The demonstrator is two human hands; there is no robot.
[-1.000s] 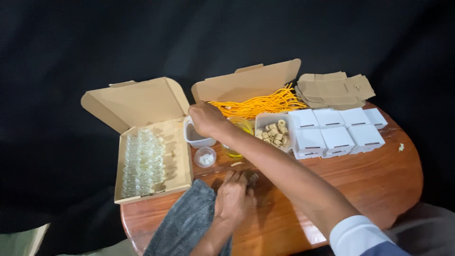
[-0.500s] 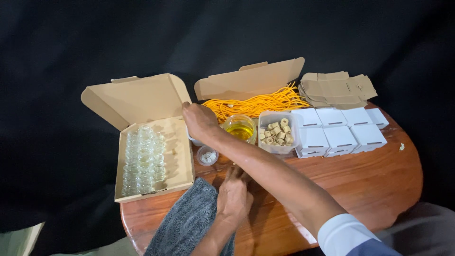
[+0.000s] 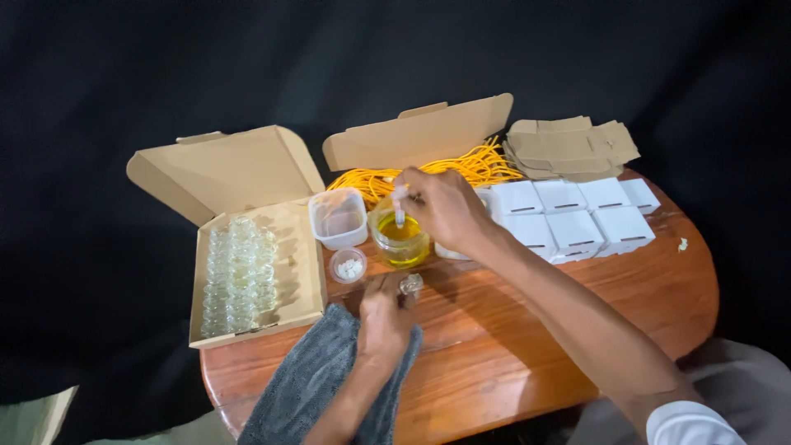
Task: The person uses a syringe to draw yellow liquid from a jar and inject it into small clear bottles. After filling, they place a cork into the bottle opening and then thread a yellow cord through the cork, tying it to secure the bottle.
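My right hand (image 3: 445, 206) holds a small clear dropper (image 3: 400, 206) upright, its tip dipped into a clear jar of yellow liquid (image 3: 401, 239) in the middle of the wooden table (image 3: 577, 305). My left hand (image 3: 383, 317) grips a small glass bottle (image 3: 410, 285) standing on the table just in front of the jar. My left forearm lies over a grey cloth (image 3: 317, 383).
An open cardboard box of several small glass bottles (image 3: 239, 268) stands left. A clear empty tub (image 3: 339, 217) and a small cup of white bits (image 3: 349, 267) are beside the jar. Yellow cords (image 3: 461, 169), white boxes (image 3: 577, 218) and flat brown cartons (image 3: 568, 148) lie behind.
My right hand moved from the clear tub at the left over to the jar and now holds the dropper in it. My left hand lifted the small bottle upright.
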